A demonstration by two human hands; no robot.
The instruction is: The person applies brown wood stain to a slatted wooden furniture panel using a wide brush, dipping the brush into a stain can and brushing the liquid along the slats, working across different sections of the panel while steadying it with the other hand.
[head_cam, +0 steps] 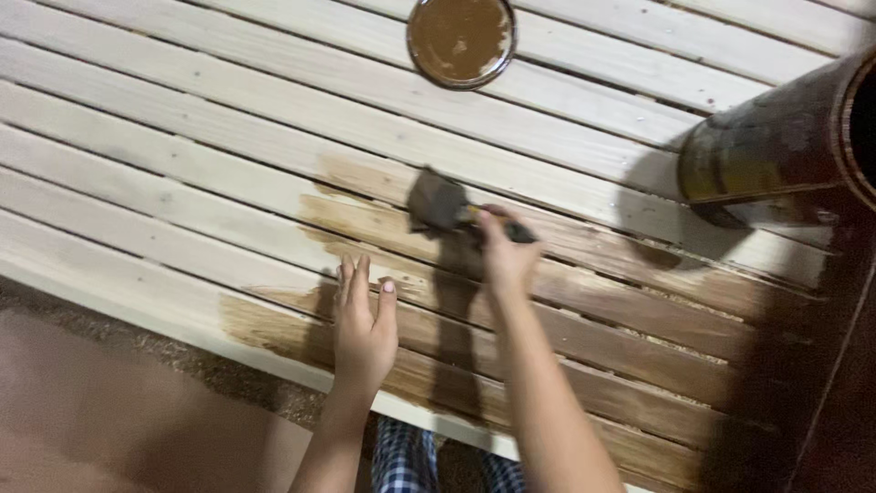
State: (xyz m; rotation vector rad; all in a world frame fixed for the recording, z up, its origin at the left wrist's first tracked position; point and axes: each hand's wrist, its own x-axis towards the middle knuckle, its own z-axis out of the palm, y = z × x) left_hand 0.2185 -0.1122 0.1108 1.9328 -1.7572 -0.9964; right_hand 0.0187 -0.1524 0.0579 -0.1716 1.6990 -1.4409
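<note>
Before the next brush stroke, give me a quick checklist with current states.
1. Right hand has a grip on the dark foam brush: ok.
2. Brush head is on the pale slatted wooden panel, at the stain edge: ok.
3. Left hand lies flat on the slats, bracing: ok.
4. Left fingers are clear of wet stain: not ok, they rest on darkened wood.
5. Round lid with brown stain is off the brush path: ok.
6. Dark stain can is stable: cannot tell, it is partly out of frame.
</note>
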